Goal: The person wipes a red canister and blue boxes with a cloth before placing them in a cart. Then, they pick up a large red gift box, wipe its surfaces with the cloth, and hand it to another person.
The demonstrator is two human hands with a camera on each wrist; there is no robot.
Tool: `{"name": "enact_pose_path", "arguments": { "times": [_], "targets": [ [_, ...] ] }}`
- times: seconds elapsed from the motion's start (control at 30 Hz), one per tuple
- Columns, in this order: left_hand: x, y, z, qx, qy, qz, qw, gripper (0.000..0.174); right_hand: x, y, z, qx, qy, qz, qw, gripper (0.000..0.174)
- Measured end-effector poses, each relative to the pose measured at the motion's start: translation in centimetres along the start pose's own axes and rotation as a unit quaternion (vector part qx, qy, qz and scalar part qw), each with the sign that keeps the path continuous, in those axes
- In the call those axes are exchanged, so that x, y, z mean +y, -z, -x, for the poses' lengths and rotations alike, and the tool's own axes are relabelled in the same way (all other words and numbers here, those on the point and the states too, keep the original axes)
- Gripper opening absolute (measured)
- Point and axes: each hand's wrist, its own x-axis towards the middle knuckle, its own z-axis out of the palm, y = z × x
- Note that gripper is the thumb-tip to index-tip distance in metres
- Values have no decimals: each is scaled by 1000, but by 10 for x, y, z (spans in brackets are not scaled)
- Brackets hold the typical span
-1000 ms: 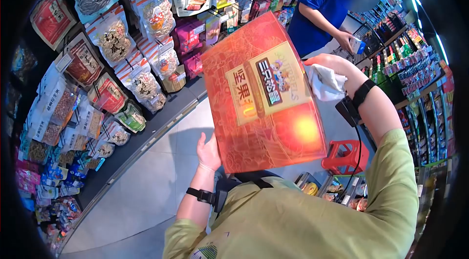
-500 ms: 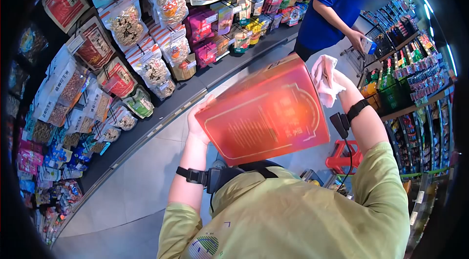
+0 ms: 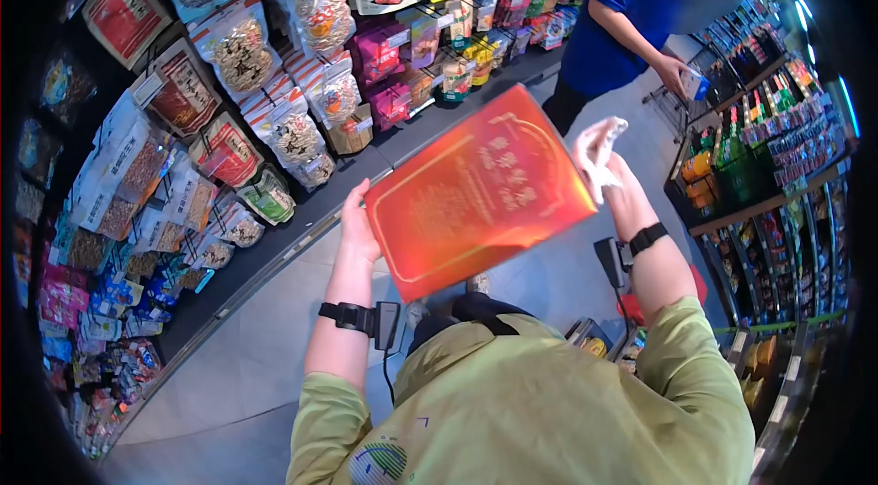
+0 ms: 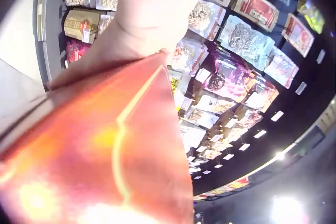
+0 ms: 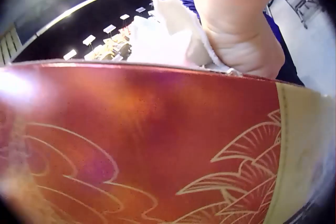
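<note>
A red gift box (image 3: 480,192) with gold print and line patterns is held tilted in front of the body. My left hand (image 3: 361,227) holds it by its left edge, most of the fingers hidden behind the box. In the left wrist view the same hand (image 4: 142,35) lies along a box edge. My right hand (image 3: 618,176) is at the box's opposite end, holding a crumpled white cloth (image 3: 597,151) against the edge. The right wrist view shows the cloth (image 5: 163,37) bunched beside the palm, above a red patterned face; the fingertips are hidden there.
On the left, a shelf wall carries hanging snack bags (image 3: 240,55) above a dark ledge (image 3: 306,220). A person in a blue shirt (image 3: 622,18) stands ahead with a small box, near a cart (image 3: 672,105). More shelves (image 3: 777,174) line the right, and a red stool (image 3: 690,288) is partly hidden.
The box has turned from its large front with the squirrel logo to a narrower face with gold text. Both hands moved with it, and the right one has come lower, keeping the cloth.
</note>
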Motion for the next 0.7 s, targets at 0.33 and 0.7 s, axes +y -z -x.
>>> {"name": "enact_pose_path", "arguments": {
  "times": [0.33, 0.7],
  "targets": [
    [61, 66, -31, -24, 66, -104, 992, 54, 9, -115, -83, -22, -20, -197, 980, 40],
    [72, 115, -14, 267, -178, -363, 875, 52, 144, -101, -103, 179, 4, 146, 973, 24]
  ]
}}
